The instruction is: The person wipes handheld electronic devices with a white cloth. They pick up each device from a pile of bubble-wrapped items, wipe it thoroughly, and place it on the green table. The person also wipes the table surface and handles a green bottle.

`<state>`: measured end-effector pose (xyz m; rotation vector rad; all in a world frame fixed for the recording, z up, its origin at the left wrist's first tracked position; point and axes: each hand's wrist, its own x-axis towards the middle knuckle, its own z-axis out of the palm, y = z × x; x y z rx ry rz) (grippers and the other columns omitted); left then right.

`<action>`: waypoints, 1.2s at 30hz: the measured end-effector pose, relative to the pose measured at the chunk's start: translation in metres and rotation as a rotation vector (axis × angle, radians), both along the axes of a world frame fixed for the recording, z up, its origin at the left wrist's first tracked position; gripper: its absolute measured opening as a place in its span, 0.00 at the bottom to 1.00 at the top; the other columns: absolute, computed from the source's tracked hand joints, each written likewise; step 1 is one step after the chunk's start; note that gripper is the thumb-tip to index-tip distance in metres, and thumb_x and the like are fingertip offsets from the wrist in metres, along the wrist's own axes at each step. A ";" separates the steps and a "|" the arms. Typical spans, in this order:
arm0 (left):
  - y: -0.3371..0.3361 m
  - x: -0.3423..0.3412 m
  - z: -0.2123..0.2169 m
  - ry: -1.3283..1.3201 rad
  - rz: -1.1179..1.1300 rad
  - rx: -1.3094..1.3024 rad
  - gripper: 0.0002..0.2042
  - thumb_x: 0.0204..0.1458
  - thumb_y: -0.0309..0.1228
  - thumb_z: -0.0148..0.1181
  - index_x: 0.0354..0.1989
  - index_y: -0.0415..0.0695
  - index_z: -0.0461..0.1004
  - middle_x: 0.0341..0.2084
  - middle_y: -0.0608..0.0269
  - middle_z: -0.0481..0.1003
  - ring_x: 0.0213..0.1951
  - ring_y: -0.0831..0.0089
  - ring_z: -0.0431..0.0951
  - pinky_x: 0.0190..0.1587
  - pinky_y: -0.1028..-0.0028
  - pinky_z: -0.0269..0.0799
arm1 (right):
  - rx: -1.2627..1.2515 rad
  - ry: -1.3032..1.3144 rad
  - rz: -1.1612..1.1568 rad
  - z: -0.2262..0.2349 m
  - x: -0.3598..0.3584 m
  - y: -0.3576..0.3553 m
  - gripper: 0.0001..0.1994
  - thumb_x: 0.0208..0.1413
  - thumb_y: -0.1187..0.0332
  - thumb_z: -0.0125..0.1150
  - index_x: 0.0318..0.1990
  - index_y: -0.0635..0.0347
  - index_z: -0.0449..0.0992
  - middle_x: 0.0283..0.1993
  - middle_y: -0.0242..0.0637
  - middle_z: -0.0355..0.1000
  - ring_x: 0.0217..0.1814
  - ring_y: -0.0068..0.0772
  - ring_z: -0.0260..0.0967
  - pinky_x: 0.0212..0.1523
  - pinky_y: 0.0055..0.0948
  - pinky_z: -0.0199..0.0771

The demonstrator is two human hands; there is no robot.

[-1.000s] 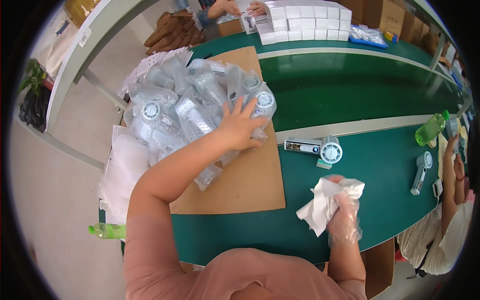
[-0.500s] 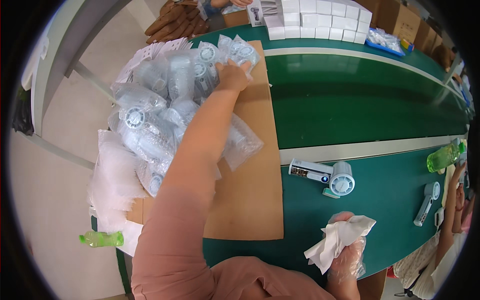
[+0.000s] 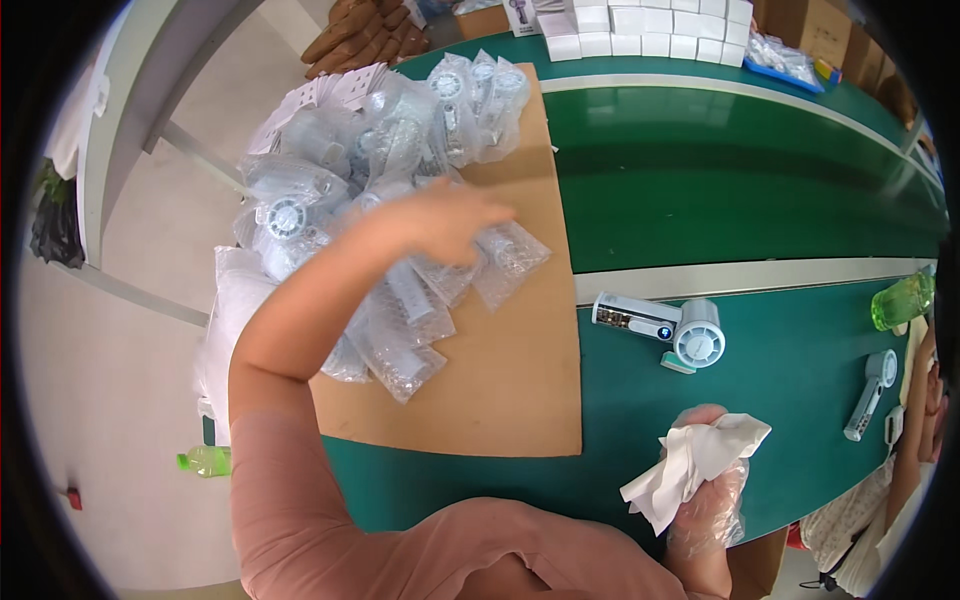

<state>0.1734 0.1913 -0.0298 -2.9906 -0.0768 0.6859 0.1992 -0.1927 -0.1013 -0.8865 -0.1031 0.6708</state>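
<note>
My left hand, smeared by motion, hovers above a pile of handheld fans in bubble-wrap bags. Its fingers point right, and nothing shows clearly in them. The pile rests on a brown cardboard sheet. My right hand, covered by a clear plastic glove, grips a crumpled white cloth near the table's front edge. Beyond it, an unwrapped pale blue handheld fan lies on the green table, its handle toward the left. A small teal-and-white piece is just beside the fan head.
Past a metal rail runs a green conveyor belt. White boxes are stacked beyond it, near a blue tray. Another fan, a green bottle and a co-worker's arm are at right.
My left hand has drawn back from the bagged fans at the pile's far end toward me. My right hand still holds the cloth. The whole view has shifted slightly.
</note>
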 end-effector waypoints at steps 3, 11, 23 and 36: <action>0.001 -0.029 -0.052 -0.369 -0.080 0.091 0.25 0.39 0.24 0.58 0.52 0.43 0.70 0.50 0.50 0.70 0.55 0.55 0.67 0.62 0.57 0.55 | -0.006 -0.023 0.008 -0.005 -0.002 -0.002 0.17 0.54 0.60 0.58 0.40 0.67 0.69 0.35 0.38 0.67 0.33 0.26 0.68 0.31 0.21 0.71; -0.027 -0.011 -0.046 -0.298 -0.292 -0.205 0.19 0.31 0.21 0.59 0.38 0.45 0.73 0.35 0.60 0.69 0.43 0.59 0.69 0.57 0.58 0.57 | -0.007 -0.040 -0.035 -0.008 0.002 0.000 0.23 0.50 0.55 0.60 0.44 0.68 0.68 0.41 0.42 0.69 0.41 0.33 0.72 0.42 0.31 0.76; -0.009 0.031 -0.058 -0.395 -0.542 0.036 0.16 0.40 0.26 0.59 0.41 0.52 0.75 0.49 0.56 0.68 0.60 0.59 0.61 0.67 0.48 0.46 | 0.008 0.011 -0.014 -0.012 -0.001 -0.002 0.21 0.51 0.57 0.61 0.42 0.69 0.69 0.41 0.43 0.70 0.40 0.34 0.73 0.40 0.31 0.77; 0.101 0.078 -0.085 -0.378 -0.088 0.183 0.15 0.46 0.27 0.54 0.44 0.40 0.73 0.63 0.55 0.61 0.70 0.59 0.47 0.68 0.58 0.46 | 0.020 0.023 0.057 -0.006 0.002 -0.008 0.24 0.50 0.55 0.62 0.44 0.69 0.69 0.41 0.43 0.70 0.42 0.35 0.72 0.43 0.32 0.77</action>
